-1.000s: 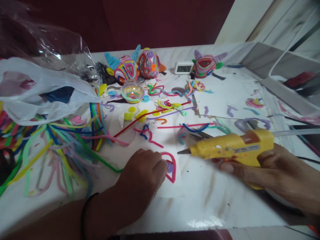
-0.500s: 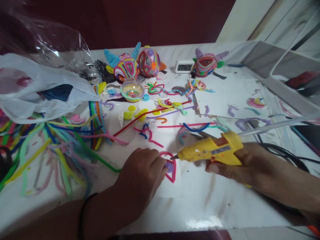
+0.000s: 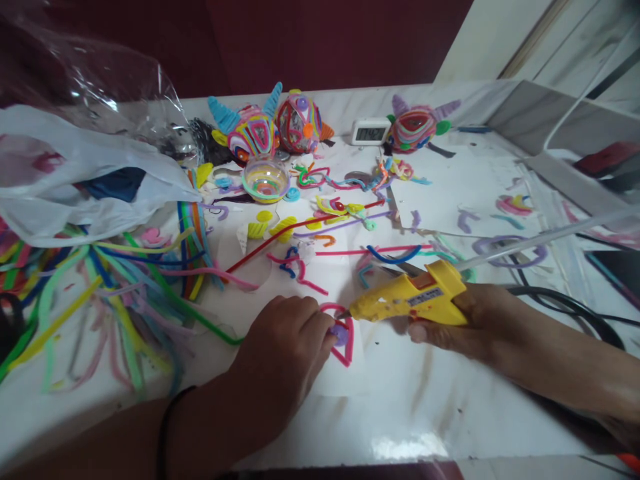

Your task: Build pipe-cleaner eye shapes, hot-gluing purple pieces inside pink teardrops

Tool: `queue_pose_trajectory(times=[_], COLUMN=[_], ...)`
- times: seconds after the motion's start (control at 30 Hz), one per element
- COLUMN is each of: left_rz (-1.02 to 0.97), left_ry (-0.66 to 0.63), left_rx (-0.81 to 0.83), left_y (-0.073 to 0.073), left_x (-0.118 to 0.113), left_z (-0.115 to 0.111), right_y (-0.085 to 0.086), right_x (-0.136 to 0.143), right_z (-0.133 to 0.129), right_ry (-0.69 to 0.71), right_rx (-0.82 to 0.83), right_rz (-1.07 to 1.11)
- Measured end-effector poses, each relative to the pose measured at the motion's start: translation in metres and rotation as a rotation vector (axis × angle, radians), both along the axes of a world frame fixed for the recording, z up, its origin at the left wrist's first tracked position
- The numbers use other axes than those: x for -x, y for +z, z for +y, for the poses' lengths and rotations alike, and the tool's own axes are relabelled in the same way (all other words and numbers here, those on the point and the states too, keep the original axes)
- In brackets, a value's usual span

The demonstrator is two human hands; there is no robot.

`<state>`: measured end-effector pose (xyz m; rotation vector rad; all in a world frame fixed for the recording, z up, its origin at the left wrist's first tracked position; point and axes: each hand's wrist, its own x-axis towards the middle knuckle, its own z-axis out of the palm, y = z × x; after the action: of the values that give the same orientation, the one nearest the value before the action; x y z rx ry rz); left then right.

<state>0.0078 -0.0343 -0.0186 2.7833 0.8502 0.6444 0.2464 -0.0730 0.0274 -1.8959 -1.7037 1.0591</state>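
Head, glue gun (image 3: 407, 297) nearer pink loop (image 3: 350, 341)

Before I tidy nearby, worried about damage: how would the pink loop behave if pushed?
The pink loop is thin, so probably light. Its sharp corner suggests it bends yet keeps shape. Seemingly lying flat, it may slide.

Dim, cool indoor light, apparently from above. White glare patch on the counter (image 3: 320, 433) near its front edge; thin glints on clear plastic (image 3: 125, 83), upper left. Maroon panel (image 3: 330, 47) sits in gloom. Left hand (image 3: 285, 347) shaded, right hand (image 3: 475, 333) better lit; soft shadow below the glue gun (image 3: 410, 297). Slight blur throughout, pipe cleaners (image 3: 56, 325) at left smeared. Wide-angle stretch toward the side edges.
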Motion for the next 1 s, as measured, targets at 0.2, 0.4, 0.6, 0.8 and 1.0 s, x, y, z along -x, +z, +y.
queue_pose_trajectory(times=[0.2,0.4,0.6,0.8,1.0], left_rz=[0.008,0.022,0.022,0.027,0.002], left_ry=[0.011,0.021,0.019,0.02,0.015], left_rx=[0.018,0.005,-0.003,0.02,-0.001], left_y=[0.0,0.001,0.001,0.0,0.0], left_x=[0.0,-0.001,-0.001,0.0,0.0], left_z=[0.001,0.0,0.0,0.0,-0.001], right_y=[-0.009,-0.017,-0.015,-0.016,-0.012], right_x=[-0.008,-0.013,-0.009,-0.011,-0.009], right_z=[-0.001,-0.001,0.002,0.002,0.0], right_ry=[0.113,0.148,0.17,0.188,0.145], right_rx=[0.064,0.068,0.092,0.06,-0.004], right_rz=[0.172,0.179,0.166,0.165,0.008])
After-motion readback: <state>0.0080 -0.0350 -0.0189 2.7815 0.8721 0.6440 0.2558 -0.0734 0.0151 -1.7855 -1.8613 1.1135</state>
